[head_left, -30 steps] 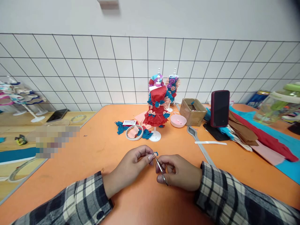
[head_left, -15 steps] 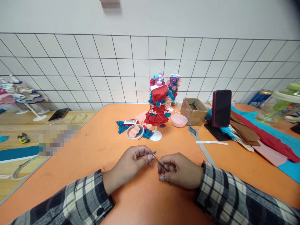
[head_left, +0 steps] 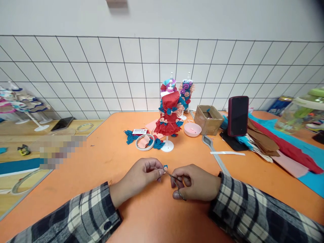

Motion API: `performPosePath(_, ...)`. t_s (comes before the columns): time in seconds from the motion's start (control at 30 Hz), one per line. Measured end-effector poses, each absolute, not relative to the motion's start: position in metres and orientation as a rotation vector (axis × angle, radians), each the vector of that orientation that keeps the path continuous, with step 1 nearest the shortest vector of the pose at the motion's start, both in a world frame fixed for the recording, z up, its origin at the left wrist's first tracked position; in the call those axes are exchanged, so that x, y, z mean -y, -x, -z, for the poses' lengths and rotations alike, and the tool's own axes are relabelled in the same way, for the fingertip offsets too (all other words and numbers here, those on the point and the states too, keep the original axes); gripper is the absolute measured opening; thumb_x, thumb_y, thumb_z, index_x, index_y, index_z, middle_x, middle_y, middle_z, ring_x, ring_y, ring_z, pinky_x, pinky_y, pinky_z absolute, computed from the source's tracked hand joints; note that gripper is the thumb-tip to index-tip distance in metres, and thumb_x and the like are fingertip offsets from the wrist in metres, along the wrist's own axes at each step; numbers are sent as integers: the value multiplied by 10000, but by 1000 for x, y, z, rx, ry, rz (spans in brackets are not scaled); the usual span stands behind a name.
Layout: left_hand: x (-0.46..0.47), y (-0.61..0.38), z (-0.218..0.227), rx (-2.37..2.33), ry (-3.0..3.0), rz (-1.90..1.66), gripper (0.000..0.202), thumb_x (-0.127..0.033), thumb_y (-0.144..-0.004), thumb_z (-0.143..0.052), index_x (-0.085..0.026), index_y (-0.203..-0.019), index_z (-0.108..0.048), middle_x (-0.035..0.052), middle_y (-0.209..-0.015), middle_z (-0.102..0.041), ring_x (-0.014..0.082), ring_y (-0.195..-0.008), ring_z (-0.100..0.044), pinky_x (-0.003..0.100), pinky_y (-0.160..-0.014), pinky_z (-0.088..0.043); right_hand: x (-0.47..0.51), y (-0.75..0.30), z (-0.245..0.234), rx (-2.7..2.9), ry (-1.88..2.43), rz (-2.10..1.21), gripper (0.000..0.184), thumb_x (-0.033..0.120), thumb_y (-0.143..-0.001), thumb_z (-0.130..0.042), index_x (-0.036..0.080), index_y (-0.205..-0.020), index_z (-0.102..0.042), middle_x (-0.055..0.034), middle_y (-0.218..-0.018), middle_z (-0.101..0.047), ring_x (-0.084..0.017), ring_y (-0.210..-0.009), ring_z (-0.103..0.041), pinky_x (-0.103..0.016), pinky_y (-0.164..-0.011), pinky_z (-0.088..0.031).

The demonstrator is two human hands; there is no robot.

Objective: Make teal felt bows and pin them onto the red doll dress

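Observation:
A small blue and pink bow [head_left: 165, 167], seemingly crepe paper, is pinched between the thumb and fingers of my left hand [head_left: 143, 177]. My right hand [head_left: 198, 184] grips small metal scissors [head_left: 180, 193], its fingers at the handle loops. The scissor blades point left and reach the bow beside my left fingertips; whether they touch it I cannot tell. Beyond both hands stands a white mini dress form [head_left: 167, 145] wearing a red ruffled dress [head_left: 170, 104] with blue and pink bows.
Tape rolls [head_left: 145, 142] and paper scraps [head_left: 130, 136] lie left of the form. To its right are a pink bowl [head_left: 192, 130], a cardboard box [head_left: 209, 120], an upright phone [head_left: 238, 115] and coloured paper sheets [head_left: 285, 148]. A white strip [head_left: 227, 153] lies on the orange tabletop [head_left: 106, 158].
The scissor handles have spread wider and the blades have tilted flatter. More of the bow's pink part now shows. The whole view has shifted slightly.

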State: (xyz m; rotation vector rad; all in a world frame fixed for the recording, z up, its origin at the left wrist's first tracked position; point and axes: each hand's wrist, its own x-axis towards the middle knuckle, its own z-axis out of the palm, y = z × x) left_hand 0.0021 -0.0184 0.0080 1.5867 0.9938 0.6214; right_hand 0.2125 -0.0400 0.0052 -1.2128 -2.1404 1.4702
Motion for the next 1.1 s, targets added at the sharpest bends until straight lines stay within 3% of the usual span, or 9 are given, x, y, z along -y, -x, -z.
performPosePath(0.3,18,-3,-7,-1015,-1586,-606,226,-365,-724,-641,-142,-701,-614,6,-600,-608,131,-582,-548,247,-593,-417,39,-213,2,2052,1186,-1572,217,349,-706,-703,152,-783,-655,75,-511,-475,-54,-464,-384,-176,-436,-249)
performPosePath(0.5,18,-3,-7,-1014,-1590,-605,227,-361,-726,-640,-137,-699,-617,8,-600,-609,131,-585,-546,249,-600,-416,39,-213,4,1944,1198,-1707,201,305,-717,-674,129,-811,-659,40,-551,-560,-79,-483,-511,-174,-466,-363)
performPosePath(0.7,17,-3,-8,-1011,-1581,-592,228,-362,-718,-639,-136,-698,-616,7,-594,-602,132,-581,-544,249,-592,-415,39,-214,-1,2072,1189,-1576,229,349,-693,-713,142,-783,-677,60,-521,-528,-55,-462,-436,-159,-432,-303)
performPosePath(0.9,18,-2,-7,-1021,-1572,-599,235,-361,-712,-656,-127,-710,-634,12,-609,-617,134,-592,-553,251,-609,-429,36,-213,10,1887,1218,-1772,196,316,-706,-667,140,-792,-656,32,-547,-578,-99,-473,-559,-193,-475,-412)
performPosePath(1.0,16,0,-4,-1027,-1573,-630,249,-372,-745,-649,-125,-754,-675,31,-679,-664,148,-655,-583,260,-672,-451,33,-217,5,1993,1341,-1418,242,313,-717,-671,174,-910,-628,43,-568,-599,-106,-513,-558,-202,-507,-383)
performPosePath(1.1,14,1,-4,-1092,-1576,-682,271,-400,-786,-630,-144,-805,-718,41,-787,-706,170,-769,-607,268,-763,-453,27,-226,-2,2134,1536,-832,259,336,-677,-724,210,-878,-623,27,-672,-638,-130,-611,-565,-228,-554,-357)
